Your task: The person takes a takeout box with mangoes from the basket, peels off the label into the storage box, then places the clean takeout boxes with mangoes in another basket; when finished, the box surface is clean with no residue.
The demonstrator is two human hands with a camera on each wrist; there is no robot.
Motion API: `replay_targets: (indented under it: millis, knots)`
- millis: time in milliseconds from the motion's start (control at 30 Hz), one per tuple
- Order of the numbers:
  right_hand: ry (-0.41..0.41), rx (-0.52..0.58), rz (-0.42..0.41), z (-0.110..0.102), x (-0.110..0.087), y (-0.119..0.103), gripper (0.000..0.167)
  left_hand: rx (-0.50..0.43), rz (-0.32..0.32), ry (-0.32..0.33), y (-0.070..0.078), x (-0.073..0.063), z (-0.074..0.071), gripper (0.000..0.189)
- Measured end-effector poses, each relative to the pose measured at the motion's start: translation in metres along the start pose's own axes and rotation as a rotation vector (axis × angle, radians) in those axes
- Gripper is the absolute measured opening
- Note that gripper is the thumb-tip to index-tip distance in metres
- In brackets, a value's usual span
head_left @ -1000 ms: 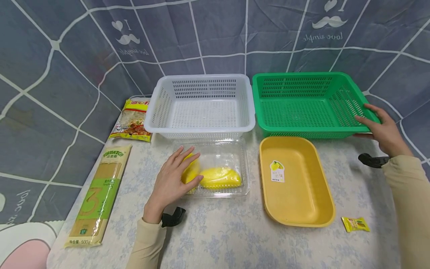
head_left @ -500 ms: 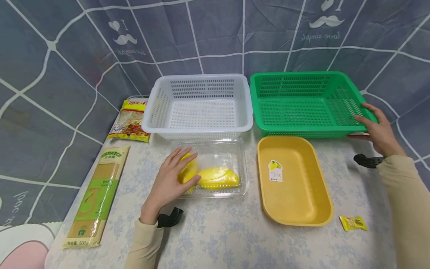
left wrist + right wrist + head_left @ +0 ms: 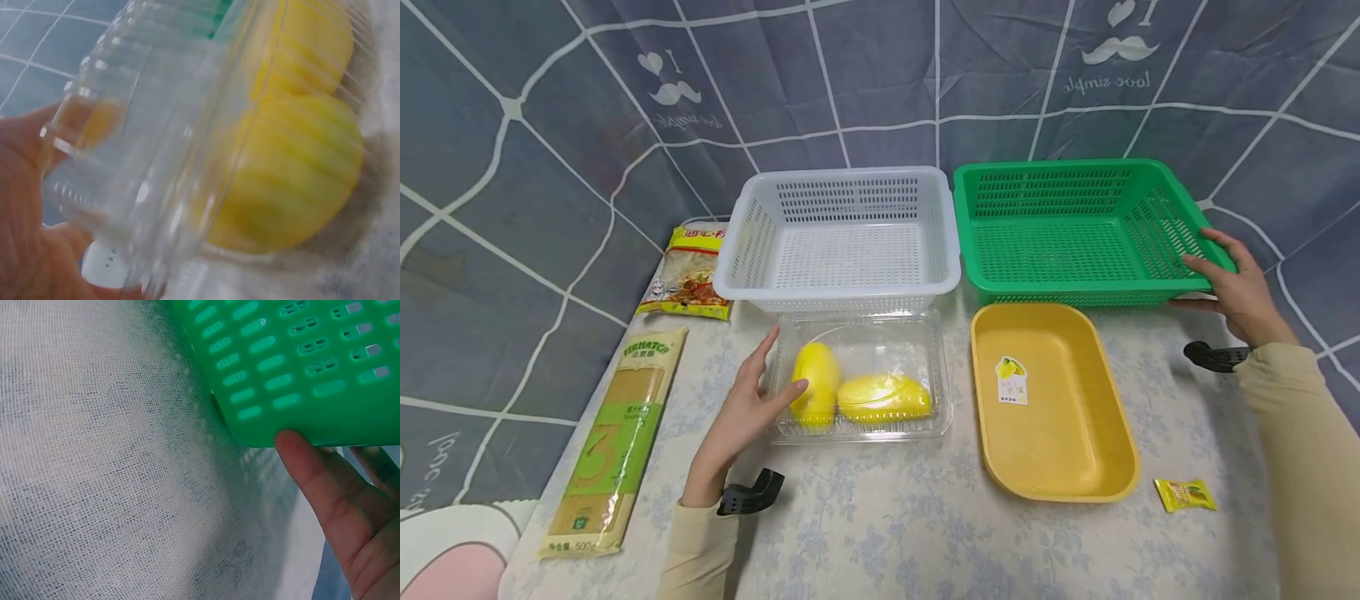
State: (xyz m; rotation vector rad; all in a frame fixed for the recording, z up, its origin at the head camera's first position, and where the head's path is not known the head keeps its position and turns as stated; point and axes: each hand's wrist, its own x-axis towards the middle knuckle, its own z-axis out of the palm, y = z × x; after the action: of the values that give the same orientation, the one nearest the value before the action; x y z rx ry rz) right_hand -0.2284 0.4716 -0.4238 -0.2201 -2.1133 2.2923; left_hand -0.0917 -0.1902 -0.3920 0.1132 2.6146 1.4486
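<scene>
A clear lidded plastic box (image 3: 895, 350) stands on the table below the white basket, with two yellow mangoes (image 3: 294, 169) inside. At its left side is my left hand (image 3: 741, 417), fingers extended along the edge and thumb reaching over the lid. In the left wrist view, part of that hand shows through the clear plastic. My right hand (image 3: 1243, 292) grips the front right corner of the green basket (image 3: 1075, 287). One fingertip (image 3: 292, 440) touches the basket's outer wall in the right wrist view.
The white basket (image 3: 838, 293) stands left of the green one. In front of the green basket lies a yellow tray (image 3: 1067, 425) with a mango sticker, and a small yellow wrapped candy (image 3: 1184, 494) beside it. A spaghetti pack (image 3: 613, 442) and a food bag (image 3: 688, 275) lie at left.
My left hand has moved off the top of the clear box to its left side, uncovering the left mango. The right hand keeps its hold on the green basket.
</scene>
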Motion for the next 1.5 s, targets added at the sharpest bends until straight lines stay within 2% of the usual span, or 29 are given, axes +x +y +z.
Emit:
replay_targets:
  millis: [100,200,333,467,633,767,1067,1167,1267,1333,1400,1500]
  knots:
    - [0.008,-0.002,0.010,0.015,-0.014,-0.013,0.064,-0.033,-0.090,-0.072,-0.002,-0.001,-0.003,0.085]
    - [0.002,0.006,0.015,0.026,-0.024,-0.022,0.066,-0.007,-0.158,-0.104,-0.002,-0.001,-0.005,0.088]
    - [0.000,0.000,0.017,0.028,-0.027,-0.023,0.066,-0.038,-0.200,-0.127,-0.002,0.000,-0.006,0.089]
    - [0.021,-0.017,0.014,0.025,-0.023,-0.019,0.063,-0.160,-0.206,-0.135,-0.003,0.000,-0.008,0.086]
    - [-0.003,0.007,0.019,0.032,-0.029,-0.025,0.067,-0.214,-0.186,-0.119,-0.004,-0.003,-0.008,0.083]
    - [0.011,0.037,0.036,0.034,-0.031,-0.027,0.065,-0.240,-0.172,-0.102,-0.005,-0.007,-0.007,0.081]
    - [-0.003,0.019,0.017,0.009,-0.011,-0.009,0.061,-0.260,-0.108,-0.040,-0.003,-0.019,-0.010,0.074]
    - [0.027,-0.009,0.014,0.012,-0.013,-0.010,0.061,-0.265,-0.093,-0.031,0.003,-0.023,-0.012,0.073]
    - [0.046,0.011,0.032,0.020,-0.018,-0.016,0.062,-0.264,-0.067,-0.038,0.011,-0.026,-0.016,0.073]
    - [0.027,0.009,0.034,0.024,-0.021,-0.019,0.064,-0.268,-0.045,-0.048,0.018,-0.027,-0.019,0.072]
    - [0.026,0.011,0.039,0.021,-0.018,-0.017,0.065,-0.275,-0.018,-0.062,0.026,-0.027,-0.022,0.071]
    - [0.022,0.007,0.035,0.006,-0.005,-0.004,0.065,-0.296,0.024,-0.084,0.041,-0.024,-0.026,0.069]
